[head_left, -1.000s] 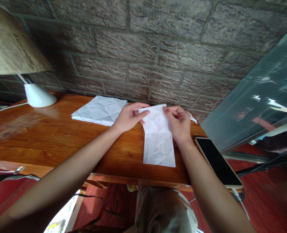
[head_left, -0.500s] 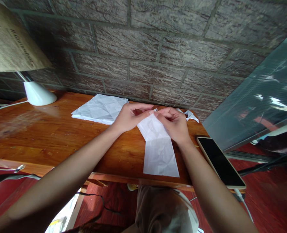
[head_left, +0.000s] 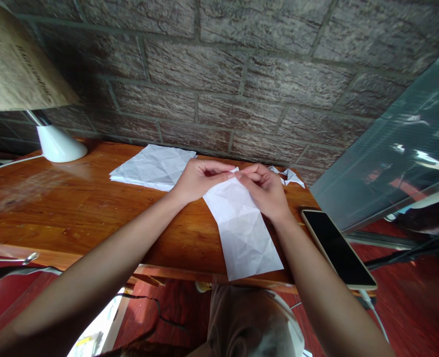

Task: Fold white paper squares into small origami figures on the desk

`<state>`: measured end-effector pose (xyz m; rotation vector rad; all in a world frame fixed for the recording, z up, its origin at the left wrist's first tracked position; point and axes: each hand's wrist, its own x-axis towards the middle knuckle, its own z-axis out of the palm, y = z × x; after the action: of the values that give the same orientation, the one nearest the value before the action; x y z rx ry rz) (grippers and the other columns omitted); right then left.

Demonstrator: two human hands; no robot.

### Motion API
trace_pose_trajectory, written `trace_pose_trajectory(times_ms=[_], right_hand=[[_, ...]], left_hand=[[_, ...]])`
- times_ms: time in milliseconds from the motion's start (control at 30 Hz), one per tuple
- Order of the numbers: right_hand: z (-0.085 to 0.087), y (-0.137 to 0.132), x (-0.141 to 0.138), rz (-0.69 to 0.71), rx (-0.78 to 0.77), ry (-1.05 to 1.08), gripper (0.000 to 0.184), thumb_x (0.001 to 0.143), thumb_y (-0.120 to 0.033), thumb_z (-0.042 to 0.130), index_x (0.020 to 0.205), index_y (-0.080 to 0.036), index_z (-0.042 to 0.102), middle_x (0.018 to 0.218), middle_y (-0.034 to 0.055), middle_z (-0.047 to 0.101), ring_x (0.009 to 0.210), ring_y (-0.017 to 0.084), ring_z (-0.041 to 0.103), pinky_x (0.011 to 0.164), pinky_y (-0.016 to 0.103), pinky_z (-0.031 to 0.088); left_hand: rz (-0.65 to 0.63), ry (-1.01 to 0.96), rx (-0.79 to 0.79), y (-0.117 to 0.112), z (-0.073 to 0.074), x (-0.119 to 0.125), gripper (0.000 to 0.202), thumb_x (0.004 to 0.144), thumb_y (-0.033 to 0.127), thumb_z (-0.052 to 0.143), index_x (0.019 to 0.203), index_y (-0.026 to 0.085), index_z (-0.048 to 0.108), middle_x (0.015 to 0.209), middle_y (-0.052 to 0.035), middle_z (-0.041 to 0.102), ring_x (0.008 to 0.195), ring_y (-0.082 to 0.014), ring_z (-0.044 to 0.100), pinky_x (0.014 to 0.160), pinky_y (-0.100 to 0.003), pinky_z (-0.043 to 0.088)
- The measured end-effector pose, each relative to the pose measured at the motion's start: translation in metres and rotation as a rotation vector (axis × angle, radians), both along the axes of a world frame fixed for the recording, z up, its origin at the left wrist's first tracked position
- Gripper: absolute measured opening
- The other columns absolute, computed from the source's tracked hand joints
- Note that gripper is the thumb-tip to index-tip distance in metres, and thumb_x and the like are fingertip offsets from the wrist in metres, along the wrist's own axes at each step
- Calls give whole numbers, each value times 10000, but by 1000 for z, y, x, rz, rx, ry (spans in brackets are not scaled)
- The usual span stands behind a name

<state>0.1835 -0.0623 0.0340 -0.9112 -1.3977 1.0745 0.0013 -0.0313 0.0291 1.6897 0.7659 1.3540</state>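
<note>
A creased white paper strip (head_left: pixel 244 230) lies on the wooden table (head_left: pixel 74 213), running from my hands toward the near edge. My left hand (head_left: pixel 199 179) pinches its far end from the left, fingers closed on the paper. My right hand (head_left: pixel 266 191) pinches the same far end from the right, so the two sets of fingertips meet over the paper's top edge. The far tip of the strip is hidden between my fingers.
A stack of crumpled white sheets (head_left: pixel 152 167) lies behind my left hand. Small folded paper pieces (head_left: pixel 288 174) sit by the brick wall. A phone (head_left: pixel 338 248) lies at the table's right edge. A white lamp base (head_left: pixel 58 144) stands far left.
My hands drew closer together and folded the strip's far end inward. The strip's near end slid toward the table's near edge and swung slightly right.
</note>
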Motion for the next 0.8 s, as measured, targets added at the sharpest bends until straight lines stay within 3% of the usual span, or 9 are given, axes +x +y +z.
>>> trace_pose_trajectory(times_ms=[467, 633, 800], right_hand=[[0, -1, -1, 1, -29, 22, 384, 702, -508, 860, 832, -205, 664, 736, 0, 753, 560, 114, 593, 522, 234, 445], [0, 0, -1, -16, -55, 43, 421, 675, -486, 881, 946, -213, 710, 765, -2, 769, 600, 132, 630, 560, 249, 480], [1, -1, -1, 2, -63, 35, 375, 691, -494, 870, 881, -199, 737, 757, 2, 766, 606, 126, 631, 567, 245, 481]], left_hand=[[9, -26, -36, 1, -1, 0, 337, 677, 454, 877, 880, 189, 831, 908, -76, 812, 828, -238, 765, 714, -302, 603], [1, -19, -19, 1, 0, 0, 349, 687, 473, 867, 879, 184, 830, 901, -78, 812, 818, -237, 765, 700, -297, 604], [-2, -29, -6, 0, 0, 1, 349, 688, 473, 868, 879, 183, 830, 911, -82, 812, 837, -242, 770, 727, -305, 612]])
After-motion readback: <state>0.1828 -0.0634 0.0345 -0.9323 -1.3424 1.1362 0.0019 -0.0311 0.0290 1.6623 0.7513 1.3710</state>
